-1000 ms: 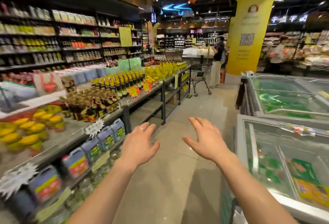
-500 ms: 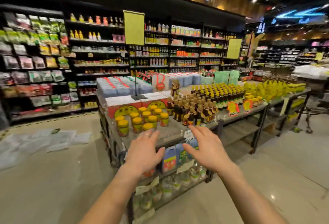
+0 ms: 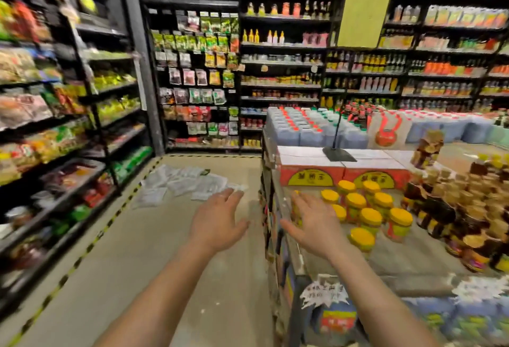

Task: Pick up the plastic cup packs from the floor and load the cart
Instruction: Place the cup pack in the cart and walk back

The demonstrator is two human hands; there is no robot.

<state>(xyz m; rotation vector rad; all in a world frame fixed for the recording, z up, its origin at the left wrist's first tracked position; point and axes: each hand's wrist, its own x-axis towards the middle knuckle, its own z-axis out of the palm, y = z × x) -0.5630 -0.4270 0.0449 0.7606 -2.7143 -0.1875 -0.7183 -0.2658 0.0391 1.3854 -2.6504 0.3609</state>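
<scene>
Several clear plastic cup packs point(image 3: 181, 184) lie scattered on the beige floor ahead, near the back corner of the aisle. My left hand point(image 3: 217, 220) is held out in front of me with straight, spread fingers and holds nothing; its fingertips overlap the nearest packs in the view but are far short of them. My right hand point(image 3: 314, 225) is stretched out the same way, empty, in front of the display table's corner. No cart is in view.
A display table point(image 3: 407, 264) with yellow-lidded jars point(image 3: 366, 209), dark sauce bottles point(image 3: 451, 203) and blue jugs point(image 3: 311, 129) stands on the right. Stocked shelves point(image 3: 68, 115) line the left and back. Yellow-black floor tape point(image 3: 91, 242) runs along the left shelf.
The view has swung left, from the freezer aisle past the display table to the corner aisle where the packs lie. Both hands stay outstretched and empty.
</scene>
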